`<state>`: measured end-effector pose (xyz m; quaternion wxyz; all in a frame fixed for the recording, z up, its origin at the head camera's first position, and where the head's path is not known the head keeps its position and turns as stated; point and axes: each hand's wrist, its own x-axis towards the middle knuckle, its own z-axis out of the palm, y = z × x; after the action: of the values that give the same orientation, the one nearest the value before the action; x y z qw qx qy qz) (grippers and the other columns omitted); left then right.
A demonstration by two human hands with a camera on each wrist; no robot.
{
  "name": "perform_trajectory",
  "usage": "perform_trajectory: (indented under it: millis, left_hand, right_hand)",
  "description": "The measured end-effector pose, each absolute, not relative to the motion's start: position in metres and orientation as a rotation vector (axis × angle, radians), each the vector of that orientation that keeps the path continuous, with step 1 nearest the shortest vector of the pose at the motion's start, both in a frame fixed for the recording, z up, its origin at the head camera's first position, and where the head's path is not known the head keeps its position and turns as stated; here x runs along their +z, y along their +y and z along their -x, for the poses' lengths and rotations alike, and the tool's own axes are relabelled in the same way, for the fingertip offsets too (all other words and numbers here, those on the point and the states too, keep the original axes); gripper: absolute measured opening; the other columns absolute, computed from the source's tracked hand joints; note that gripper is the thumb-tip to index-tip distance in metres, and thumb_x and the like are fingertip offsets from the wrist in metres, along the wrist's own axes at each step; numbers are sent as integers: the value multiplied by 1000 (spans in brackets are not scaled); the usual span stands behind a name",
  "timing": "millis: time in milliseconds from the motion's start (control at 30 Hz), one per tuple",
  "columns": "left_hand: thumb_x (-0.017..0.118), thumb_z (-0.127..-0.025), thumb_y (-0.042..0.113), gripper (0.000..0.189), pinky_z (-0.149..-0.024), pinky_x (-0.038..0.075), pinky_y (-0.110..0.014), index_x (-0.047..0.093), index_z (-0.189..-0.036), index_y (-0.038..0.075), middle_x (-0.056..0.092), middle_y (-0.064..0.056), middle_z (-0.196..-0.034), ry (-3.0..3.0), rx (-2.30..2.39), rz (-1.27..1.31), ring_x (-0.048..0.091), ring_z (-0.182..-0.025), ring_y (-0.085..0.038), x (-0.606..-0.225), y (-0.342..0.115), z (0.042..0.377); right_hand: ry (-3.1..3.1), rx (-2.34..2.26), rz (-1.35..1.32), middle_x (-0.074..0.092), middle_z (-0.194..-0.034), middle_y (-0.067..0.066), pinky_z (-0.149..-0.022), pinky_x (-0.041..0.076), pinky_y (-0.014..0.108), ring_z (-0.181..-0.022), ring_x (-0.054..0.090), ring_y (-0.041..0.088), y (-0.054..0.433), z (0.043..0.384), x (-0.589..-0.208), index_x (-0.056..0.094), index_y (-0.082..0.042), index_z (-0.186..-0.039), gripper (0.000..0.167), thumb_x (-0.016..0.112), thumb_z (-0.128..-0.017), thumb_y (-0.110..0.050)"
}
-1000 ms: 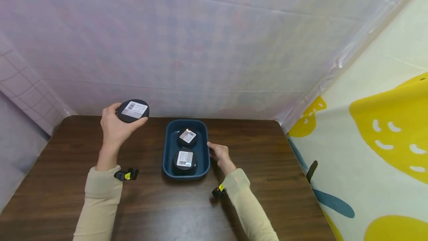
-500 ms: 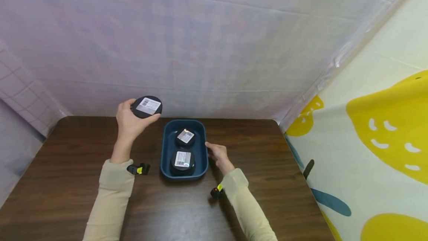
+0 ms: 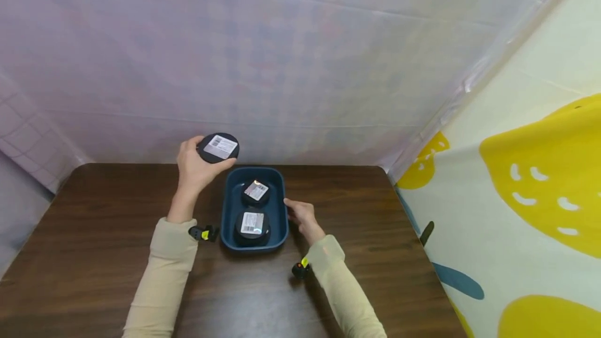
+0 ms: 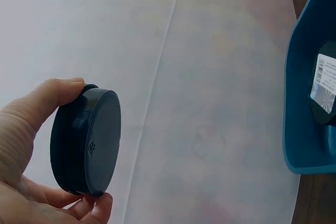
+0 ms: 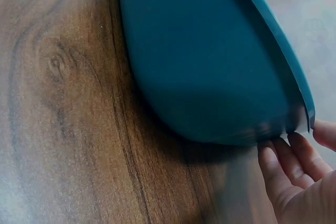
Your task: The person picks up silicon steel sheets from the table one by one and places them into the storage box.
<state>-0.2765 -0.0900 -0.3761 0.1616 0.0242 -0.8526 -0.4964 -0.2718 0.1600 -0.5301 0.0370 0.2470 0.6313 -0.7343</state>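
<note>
My left hand (image 3: 194, 168) grips a round, flat black container (image 3: 218, 147) by its edge, thumb on one side and fingers on the other. A white barcode label shows on its face in the head view; its other, plain face shows in the left wrist view. The container is held up behind and left of a blue tray (image 3: 225, 213). Inside the tray lie two more round black containers, a smaller one (image 3: 255, 192) at the back and a larger one (image 3: 252, 225) in front, both labelled. My right hand (image 3: 302, 216) holds the tray's right side, thumb at the rim, fingertips against the outer wall (image 5: 205, 77).
The tray stands on a dark wood table (image 3: 375, 254). A pale cloth (image 3: 281, 67) hangs behind the table's back edge, and a yellow-patterned cloth (image 3: 530, 181) hangs on the right. Each wrist wears a small black camera.
My left hand has carried the held container to the right, closer to the tray. My right hand keeps its place at the tray's side. The head view has shifted slightly.
</note>
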Motion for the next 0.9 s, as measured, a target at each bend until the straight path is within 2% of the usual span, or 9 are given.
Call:
perform_trajectory:
  millis: [200, 467, 767, 900]
  left_hand:
    - [82, -69, 24, 85, -97, 34, -54, 37, -134, -6, 37, -26, -132, -2446, -1428, -52, 36, -118, -40, -379, -85, 279]
    - [83, -68, 24, 83, -97, 34, -53, 39, -132, -6, 39, -25, -130, -2430, -1458, 7, 37, -118, -39, -385, -71, 288]
    - [82, -70, 26, 85, -98, 34, -53, 36, -136, -3, 36, -23, -133, -2481, -1511, 47, 35, -120, -38, -385, -48, 290]
    - [83, -69, 27, 86, -98, 35, -52, 37, -136, -4, 37, -23, -133, -2492, -1507, 74, 36, -119, -38, -385, -39, 291]
  right_hand:
    - [1932, -2256, -761, 70, -77, 11, -57, 54, 24, -64, 64, 13, 156, 272, -532, 68, 10, -95, 25, 73, -79, -9]
    - [1944, -2249, -774, 69, -74, 8, -57, 54, 23, -62, 64, 12, 158, 272, -531, 65, 12, -102, 34, 74, -78, -11]
    - [1930, -2258, -776, 68, -71, 7, -57, 54, 23, -60, 63, 12, 159, 271, -528, 65, 12, -101, 32, 74, -78, -9]
    - [1958, -2228, -794, 70, -80, 13, -62, 55, 25, -67, 65, 16, 158, 272, -529, 65, 12, -102, 34, 74, -78, -10]
